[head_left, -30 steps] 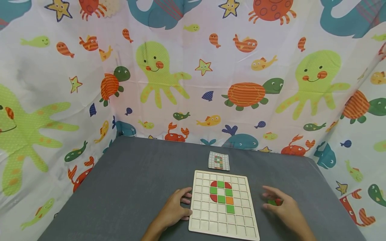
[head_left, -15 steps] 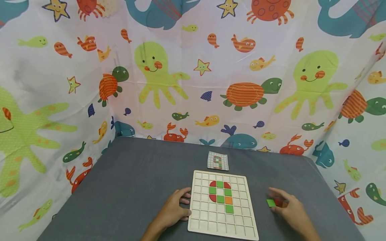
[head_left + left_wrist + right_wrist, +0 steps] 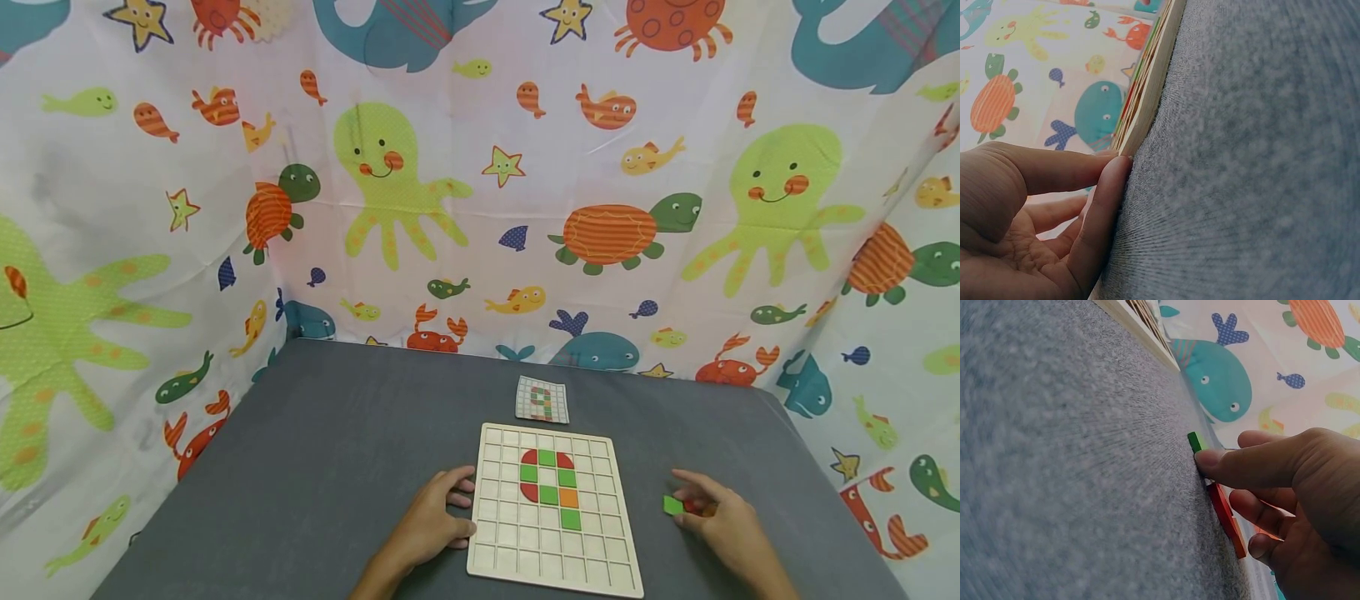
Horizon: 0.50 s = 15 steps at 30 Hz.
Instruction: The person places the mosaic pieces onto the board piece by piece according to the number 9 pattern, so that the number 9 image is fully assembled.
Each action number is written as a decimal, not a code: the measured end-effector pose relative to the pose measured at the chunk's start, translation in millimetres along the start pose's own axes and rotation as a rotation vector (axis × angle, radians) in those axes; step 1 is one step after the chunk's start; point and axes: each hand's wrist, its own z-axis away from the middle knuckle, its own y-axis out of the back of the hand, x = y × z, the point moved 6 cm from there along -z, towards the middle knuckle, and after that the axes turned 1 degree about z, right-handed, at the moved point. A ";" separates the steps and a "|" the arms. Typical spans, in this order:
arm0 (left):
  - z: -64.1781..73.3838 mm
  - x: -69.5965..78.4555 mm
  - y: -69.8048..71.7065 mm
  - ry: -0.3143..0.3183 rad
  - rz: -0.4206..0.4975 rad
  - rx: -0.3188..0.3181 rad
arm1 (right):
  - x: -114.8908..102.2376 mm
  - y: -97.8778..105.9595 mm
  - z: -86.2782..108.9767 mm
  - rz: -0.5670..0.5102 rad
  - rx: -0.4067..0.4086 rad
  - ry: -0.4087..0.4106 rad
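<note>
A pale wooden grid board (image 3: 525, 550) lies on the table, with green, red and orange tiles (image 3: 549, 496) set in its upper middle cells. My left hand (image 3: 427, 521) rests at the board's left edge; in the left wrist view its thumb and a finger touch the wooden rim (image 3: 1144, 119). Right of the board, my right hand (image 3: 723, 521) touches a green tile (image 3: 672, 505) with its thumb (image 3: 1216, 461), the index finger held apart. Red pieces (image 3: 1219, 503) and an orange piece (image 3: 1240, 534) lie beside that tile, partly hidden under the hand.
A small white card (image 3: 542, 400) printed with a coloured grid pattern lies behind the board. The dark grey table (image 3: 360, 433) is backed by a sheet (image 3: 495, 250) with sea animals, which hangs along the back and both sides.
My right hand has shifted slightly right, and the green tile shows more, at its thumb instead of half hidden among the pieces. The left hand and board hold their place.
</note>
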 end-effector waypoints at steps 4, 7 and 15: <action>-0.3 0.0 0.1 0.001 -0.009 0.003 | -0.3 -0.6 0.3 -0.002 0.004 -0.012; -0.1 0.2 -0.1 0.004 -0.013 0.006 | -0.6 -1.0 0.3 -0.002 0.004 -0.018; 0.6 0.8 0.1 0.001 -0.007 0.009 | -8.1 0.4 4.5 -0.025 0.028 0.018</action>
